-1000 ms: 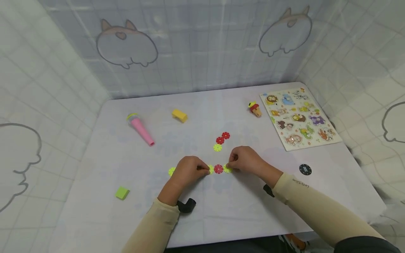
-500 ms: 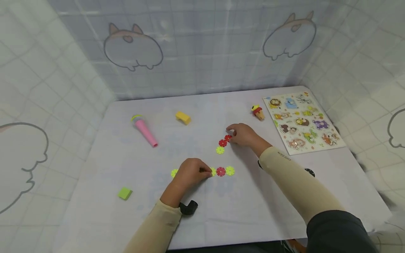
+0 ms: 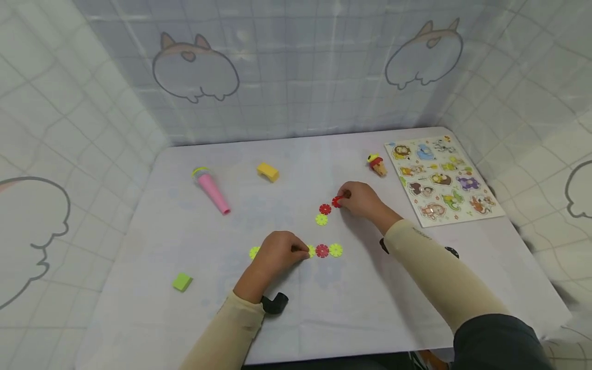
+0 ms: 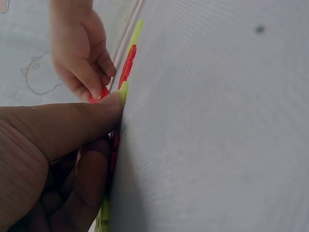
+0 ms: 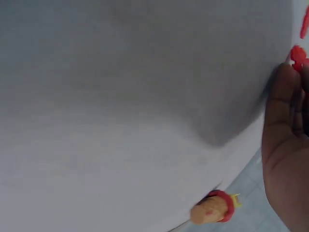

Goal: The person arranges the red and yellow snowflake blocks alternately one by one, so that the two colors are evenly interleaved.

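My left hand pinches a yellow-green notched disc in a row low on the white table. To its right in that row come a red disc and another yellow-green disc. One more yellow-green disc shows left of the hand, which hides whatever lies under it. Farther back, my right hand pinches a red notched disc between thumb and finger. The same disc shows at the fingertips in the right wrist view. Close by lie a red disc and a yellow-green disc.
On the table lie a pink toy microphone, a yellow block, a green block and a small ice-cream-like toy. An animal puzzle board is at the back right. My right sleeve partly covers a black chip.
My right hand has left the right end of the row, moved back, and taken the farthest red disc, shifting it slightly right from its neighbour. My left hand stays at the row.
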Demonstrator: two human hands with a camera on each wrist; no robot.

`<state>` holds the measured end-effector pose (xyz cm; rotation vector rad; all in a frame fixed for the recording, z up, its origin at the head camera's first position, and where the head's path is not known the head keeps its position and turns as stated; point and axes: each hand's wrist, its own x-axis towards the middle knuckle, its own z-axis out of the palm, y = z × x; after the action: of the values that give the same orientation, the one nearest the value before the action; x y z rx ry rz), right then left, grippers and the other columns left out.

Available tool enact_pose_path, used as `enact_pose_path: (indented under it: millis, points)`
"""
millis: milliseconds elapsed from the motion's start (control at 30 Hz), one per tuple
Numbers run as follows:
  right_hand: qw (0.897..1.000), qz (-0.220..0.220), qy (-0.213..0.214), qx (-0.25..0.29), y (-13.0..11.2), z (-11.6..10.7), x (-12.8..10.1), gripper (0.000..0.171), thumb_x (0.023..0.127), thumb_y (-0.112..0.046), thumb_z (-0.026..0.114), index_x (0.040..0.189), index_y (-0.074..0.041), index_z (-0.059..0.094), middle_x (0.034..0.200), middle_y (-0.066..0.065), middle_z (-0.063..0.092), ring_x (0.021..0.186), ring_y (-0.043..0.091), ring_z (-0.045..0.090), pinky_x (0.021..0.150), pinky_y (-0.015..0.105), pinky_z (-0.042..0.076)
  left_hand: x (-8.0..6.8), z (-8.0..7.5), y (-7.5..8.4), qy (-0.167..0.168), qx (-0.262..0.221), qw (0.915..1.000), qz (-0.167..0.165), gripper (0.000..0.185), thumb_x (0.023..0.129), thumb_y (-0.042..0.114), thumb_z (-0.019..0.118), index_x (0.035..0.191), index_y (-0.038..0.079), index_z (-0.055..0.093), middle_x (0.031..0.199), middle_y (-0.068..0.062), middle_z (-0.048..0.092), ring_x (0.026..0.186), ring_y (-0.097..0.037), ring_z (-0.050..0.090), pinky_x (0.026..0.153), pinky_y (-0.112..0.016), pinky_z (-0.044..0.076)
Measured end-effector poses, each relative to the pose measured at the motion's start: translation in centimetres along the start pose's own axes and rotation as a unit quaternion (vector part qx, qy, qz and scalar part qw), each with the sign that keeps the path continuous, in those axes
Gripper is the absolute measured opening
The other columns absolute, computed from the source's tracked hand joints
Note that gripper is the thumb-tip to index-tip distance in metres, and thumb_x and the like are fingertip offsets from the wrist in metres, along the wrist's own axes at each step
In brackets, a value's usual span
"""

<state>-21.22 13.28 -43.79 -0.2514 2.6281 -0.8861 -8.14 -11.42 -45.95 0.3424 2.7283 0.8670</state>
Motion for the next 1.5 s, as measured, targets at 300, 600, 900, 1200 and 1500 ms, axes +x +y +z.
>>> enact_pose_path:
  millis: [300,600,900,1200,1500]
  points:
    - [0.978,0.015,-0.01,0.208,2.4,-2.2,-4.6,0.021,0.099,-0.014,0.071,0.114,0.0,0.064,0.108,0.016,0.065,0.093,0.025,0.069,0.086,0.041,0.059,0.0,-0.1,-0.1,0.005,0.001,1.0,0.002,0.008,0.088,0.023,0.086,0.095,0.021,0.085,0.089,0.014,0.071,0.087,-0.009,0.063,0.079,-0.03,0.053]
    - [0.984,0.012,-0.081,0.161,3.6,0.2,-8.5,0.01,0.093,-0.009,0.075,0.097,-0.003,0.068,0.09,0.01,0.068,0.077,0.023,0.065,0.069,0.034,0.056,0.3,-0.5,-0.1,0.019,-0.002,0.9998,0.0,0.007,0.088,0.022,0.086,0.094,0.022,0.085,0.092,0.013,0.072,0.089,-0.009,0.064,0.082,-0.032,0.054]
    - [0.998,0.001,-0.055,0.021,2.3,2.6,-9.0,0.011,0.091,-0.013,0.078,0.09,-0.01,0.068,0.078,0.001,0.065,0.069,0.02,0.061,0.063,0.032,0.053,0.3,-0.1,0.1,0.016,0.009,0.9997,0.015,0.007,0.087,0.02,0.086,0.094,0.019,0.085,0.091,0.01,0.073,0.087,-0.01,0.064,0.079,-0.031,0.054]
    - [0.998,-0.023,-0.035,-0.047,1.9,3.0,-9.2,0.011,0.091,-0.014,0.078,0.086,-0.01,0.069,0.073,-0.002,0.062,0.067,0.017,0.056,0.062,0.031,0.049,0.2,0.1,0.4,0.022,0.035,0.9985,0.037,0.006,0.088,0.018,0.086,0.094,0.017,0.085,0.09,0.009,0.072,0.084,-0.01,0.064,0.077,-0.031,0.054]
    - [0.998,-0.012,-0.058,0.007,2.3,2.3,-8.4,0.008,0.097,-0.019,0.073,0.094,-0.011,0.07,0.081,0.001,0.065,0.071,0.019,0.06,0.065,0.033,0.052,0.1,0.2,0.8,0.022,0.017,0.999,0.035,0.007,0.089,0.019,0.085,0.095,0.018,0.085,0.089,0.011,0.072,0.083,-0.008,0.063,0.077,-0.03,0.054]
